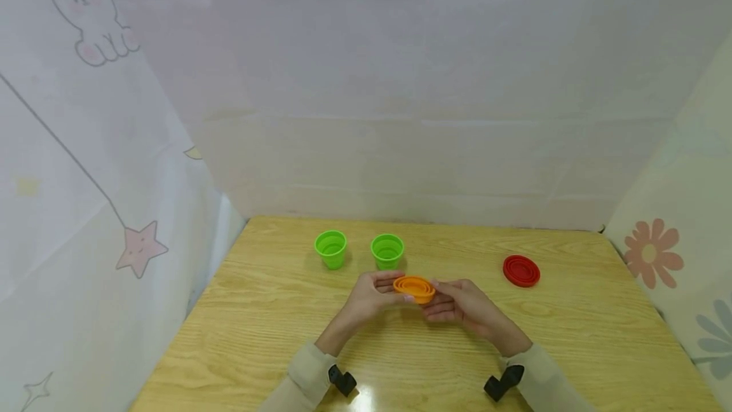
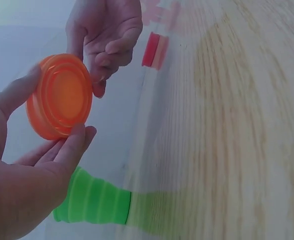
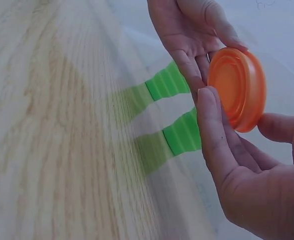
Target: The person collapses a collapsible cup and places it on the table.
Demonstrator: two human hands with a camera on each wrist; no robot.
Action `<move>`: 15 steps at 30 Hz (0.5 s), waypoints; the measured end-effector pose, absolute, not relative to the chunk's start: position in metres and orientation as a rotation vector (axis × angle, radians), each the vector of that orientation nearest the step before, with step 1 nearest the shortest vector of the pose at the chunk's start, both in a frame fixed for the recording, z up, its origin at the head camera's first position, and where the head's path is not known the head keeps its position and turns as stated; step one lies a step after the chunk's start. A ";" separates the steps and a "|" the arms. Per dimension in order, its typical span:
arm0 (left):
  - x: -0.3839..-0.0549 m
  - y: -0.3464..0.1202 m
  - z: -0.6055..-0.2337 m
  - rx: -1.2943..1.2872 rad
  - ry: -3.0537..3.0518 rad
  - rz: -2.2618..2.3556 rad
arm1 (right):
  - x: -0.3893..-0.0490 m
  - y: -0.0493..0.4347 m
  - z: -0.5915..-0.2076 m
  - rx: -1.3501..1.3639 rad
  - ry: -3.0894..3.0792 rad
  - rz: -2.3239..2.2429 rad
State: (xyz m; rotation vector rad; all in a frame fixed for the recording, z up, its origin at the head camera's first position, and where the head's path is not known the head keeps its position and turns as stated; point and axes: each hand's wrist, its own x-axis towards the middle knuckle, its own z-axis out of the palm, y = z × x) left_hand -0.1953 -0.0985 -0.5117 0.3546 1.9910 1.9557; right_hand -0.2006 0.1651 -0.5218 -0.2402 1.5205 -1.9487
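An orange collapsible cup [image 1: 414, 288], folded flat into a disc of rings, is held above the table between both hands. My left hand [image 1: 374, 294] pinches its left edge between thumb and fingers, as the left wrist view shows. On the other side my right hand [image 1: 466, 307] grips the edge, thumb at the rim and fingers along the ringed face [image 3: 231, 85]. Behind the hands stand two green collapsible cups [image 1: 331, 248], both expanded with their mouths up; the right one [image 1: 387, 250] is just beyond my left fingers.
A red collapsible cup [image 1: 521, 271], folded flat, lies on the wooden table [image 1: 240, 336] at the right. A pale cloth [image 1: 429, 145] hangs behind the table's back edge, with printed cloth [image 1: 652, 310] at the sides.
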 end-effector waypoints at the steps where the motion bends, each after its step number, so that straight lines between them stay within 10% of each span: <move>1: -0.196 -0.098 -0.512 0.362 1.994 1.953 | -0.200 0.165 -0.522 -0.238 1.520 -1.949; 15: -0.201 -0.108 -0.523 0.325 1.905 1.854 | -0.200 0.171 -0.524 -0.238 1.523 -1.947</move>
